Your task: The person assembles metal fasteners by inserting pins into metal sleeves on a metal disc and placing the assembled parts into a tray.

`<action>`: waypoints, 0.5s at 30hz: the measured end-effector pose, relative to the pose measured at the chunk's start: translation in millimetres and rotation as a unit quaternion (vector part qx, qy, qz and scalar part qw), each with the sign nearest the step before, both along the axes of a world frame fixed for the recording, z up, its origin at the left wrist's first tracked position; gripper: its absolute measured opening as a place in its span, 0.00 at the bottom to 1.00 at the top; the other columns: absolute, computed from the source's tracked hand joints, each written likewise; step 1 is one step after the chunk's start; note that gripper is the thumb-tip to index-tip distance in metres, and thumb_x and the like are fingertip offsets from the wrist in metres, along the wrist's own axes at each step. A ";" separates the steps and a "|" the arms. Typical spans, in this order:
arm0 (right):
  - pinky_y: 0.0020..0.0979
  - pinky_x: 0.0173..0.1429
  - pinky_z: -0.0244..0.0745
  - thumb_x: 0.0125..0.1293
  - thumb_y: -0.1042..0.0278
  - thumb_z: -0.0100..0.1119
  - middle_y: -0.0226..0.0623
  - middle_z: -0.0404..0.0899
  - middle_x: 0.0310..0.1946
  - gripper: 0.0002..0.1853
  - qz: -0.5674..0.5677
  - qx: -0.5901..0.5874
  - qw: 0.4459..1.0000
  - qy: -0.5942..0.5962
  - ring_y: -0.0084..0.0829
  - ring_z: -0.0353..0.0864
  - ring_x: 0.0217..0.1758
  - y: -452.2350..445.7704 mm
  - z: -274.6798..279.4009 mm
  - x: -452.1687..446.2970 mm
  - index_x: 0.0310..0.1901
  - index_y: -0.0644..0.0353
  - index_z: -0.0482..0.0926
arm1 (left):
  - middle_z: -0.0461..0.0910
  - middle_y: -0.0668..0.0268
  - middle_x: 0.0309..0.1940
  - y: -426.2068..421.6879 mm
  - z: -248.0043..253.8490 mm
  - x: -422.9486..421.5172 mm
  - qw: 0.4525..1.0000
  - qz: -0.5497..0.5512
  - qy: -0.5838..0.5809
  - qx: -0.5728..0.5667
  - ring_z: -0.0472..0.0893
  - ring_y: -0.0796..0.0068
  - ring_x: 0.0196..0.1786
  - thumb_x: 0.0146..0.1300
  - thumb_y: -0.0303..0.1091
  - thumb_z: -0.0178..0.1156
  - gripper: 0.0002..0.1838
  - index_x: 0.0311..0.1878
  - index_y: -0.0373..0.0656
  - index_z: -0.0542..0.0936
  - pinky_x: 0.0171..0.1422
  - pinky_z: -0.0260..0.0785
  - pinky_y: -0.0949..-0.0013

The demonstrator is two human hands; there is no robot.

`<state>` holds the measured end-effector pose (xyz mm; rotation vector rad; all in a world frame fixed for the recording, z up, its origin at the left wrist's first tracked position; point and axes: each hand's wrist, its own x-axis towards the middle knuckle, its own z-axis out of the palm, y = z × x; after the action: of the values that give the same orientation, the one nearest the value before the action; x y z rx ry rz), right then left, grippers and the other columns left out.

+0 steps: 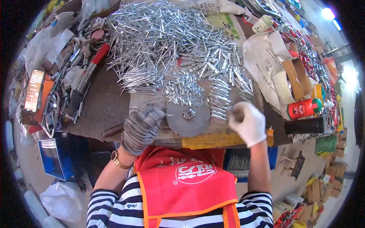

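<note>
My left hand (141,127), in a grey striped glove, is closed at the left of a round grey disc (189,127); what it holds, if anything, is hidden. My right hand (249,122), in a white glove, has its fingers curled together beside a row of metal pins (219,99); I cannot make out anything in them. Small metal parts (189,114) sit on the disc's middle. Just behind the disc is a pile of short metal pieces (184,89). Long thin metal rods (159,36) form a large heap farther back.
Tools, including a red-handled one (101,54), and a lit phone (34,90) are at the left. A red bottle (304,108), a black cylinder (304,125) and an open cardboard box (296,78) stand at the right. A blue crate (57,159) is below left.
</note>
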<state>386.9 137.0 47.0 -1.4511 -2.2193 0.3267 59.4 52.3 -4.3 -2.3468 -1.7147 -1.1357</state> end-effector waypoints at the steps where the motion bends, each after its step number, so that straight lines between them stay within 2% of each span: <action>1: 0.34 0.42 0.82 0.53 0.67 0.73 0.34 0.85 0.32 0.08 0.037 -0.002 0.999 0.024 0.37 0.87 0.35 -13.0 -0.8 -15.2 0.34 0.51 0.83 | 0.84 0.61 0.44 -0.7 5.1 6.7 0.999 -0.019 0.003 -0.040 0.83 0.55 0.46 0.58 0.25 0.69 0.14 0.48 0.47 0.83 0.51 0.77 0.56; 3: 0.34 0.39 0.81 0.51 0.70 0.75 0.34 0.84 0.31 0.10 0.089 0.015 0.995 0.045 0.36 0.86 0.32 -31.1 -14.5 -39.9 0.35 0.53 0.83 | 0.85 0.61 0.43 -1.1 10.5 17.0 0.996 -0.041 0.007 -0.080 0.83 0.55 0.45 0.58 0.26 0.68 0.13 0.47 0.47 0.84 0.51 0.77 0.56; 5: 0.35 0.38 0.81 0.51 0.70 0.75 0.32 0.84 0.31 0.10 0.095 0.011 0.993 0.061 0.36 0.85 0.33 -41.1 -30.0 -56.1 0.35 0.51 0.83 | 0.84 0.61 0.42 -1.3 12.9 23.5 0.988 -0.055 0.029 -0.143 0.83 0.56 0.45 0.58 0.27 0.68 0.12 0.47 0.47 0.85 0.51 0.77 0.56; 11: 0.36 0.37 0.79 0.51 0.71 0.76 0.33 0.83 0.33 0.11 0.097 0.030 0.990 0.098 0.37 0.83 0.32 -48.9 -46.3 -69.4 0.36 0.53 0.84 | 0.84 0.60 0.42 -0.9 12.3 27.7 0.980 -0.066 0.064 -0.174 0.83 0.57 0.46 0.62 0.32 0.65 0.10 0.47 0.46 0.86 0.52 0.77 0.57; 15: 0.36 0.39 0.79 0.51 0.72 0.76 0.35 0.84 0.35 0.12 0.075 -0.034 0.991 0.110 0.37 0.84 0.34 -53.9 -42.9 -66.3 0.38 0.54 0.86 | 0.84 0.60 0.42 -0.2 9.8 31.4 0.978 -0.056 0.080 -0.187 0.83 0.57 0.46 0.61 0.31 0.65 0.11 0.47 0.47 0.86 0.51 0.77 0.57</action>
<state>320.5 83.1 4.2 -1.2196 -2.1579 0.5879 90.8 52.1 5.4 -2.6896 -1.8965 -0.6531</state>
